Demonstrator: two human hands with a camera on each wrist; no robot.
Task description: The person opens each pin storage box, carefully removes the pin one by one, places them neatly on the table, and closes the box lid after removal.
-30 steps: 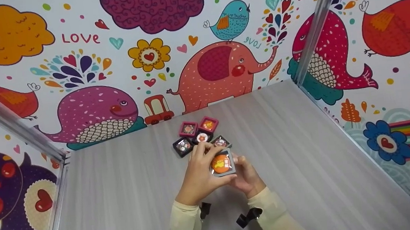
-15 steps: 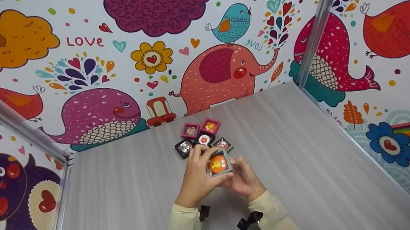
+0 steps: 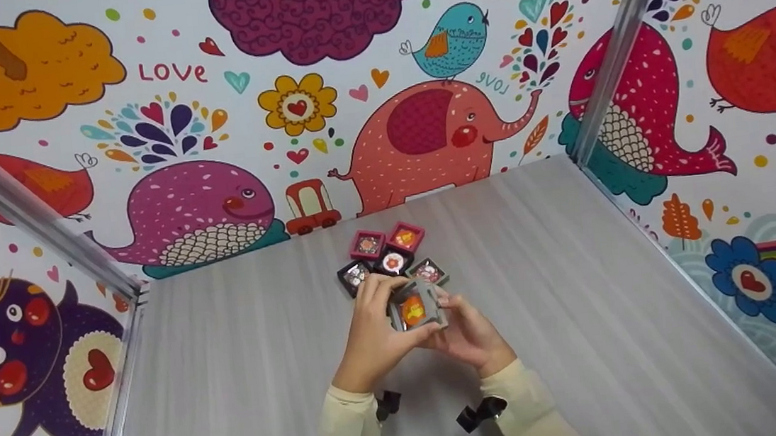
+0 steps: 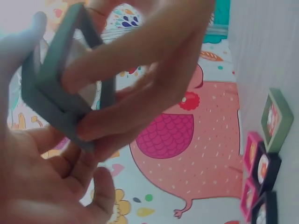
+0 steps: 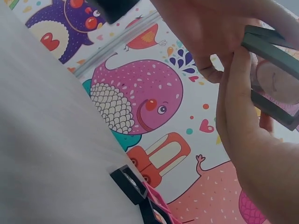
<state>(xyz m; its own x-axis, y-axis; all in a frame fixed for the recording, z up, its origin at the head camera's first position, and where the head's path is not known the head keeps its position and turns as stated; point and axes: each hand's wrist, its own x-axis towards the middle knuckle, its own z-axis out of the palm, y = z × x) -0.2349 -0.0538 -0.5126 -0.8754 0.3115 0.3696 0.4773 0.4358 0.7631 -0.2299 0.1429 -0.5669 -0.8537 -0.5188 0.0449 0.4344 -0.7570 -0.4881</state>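
Note:
Both hands hold a grey-green display frame (image 3: pixel 434 306) with a round orange badge (image 3: pixel 413 312) behind its clear film, above the table. My left hand (image 3: pixel 374 333) grips it from the left, fingers over the far edge and thumb along the near edge. From the right, my right hand (image 3: pixel 470 335) holds its side and back. In the left wrist view the frame (image 4: pixel 53 91) is tilted, and fingers of the right hand (image 4: pixel 149 65) reach into its open back. The right wrist view shows the frame's edge (image 5: pixel 275 58) with the right hand's fingers (image 5: pixel 238 88) against it.
Just beyond the hands, several smaller frames lie clustered on the grey table (image 3: pixel 232 375): two pink frames (image 3: pixel 406 236), two black frames (image 3: pixel 392 264) and a green-grey frame (image 3: pixel 427 271). Cartoon-printed walls (image 3: pixel 353 7) with metal corner posts (image 3: pixel 617 46) enclose the table.
The held frame has tilted, so its badge looks narrower and more of its side shows. Both hands keep their hold. The head view has shifted a little.

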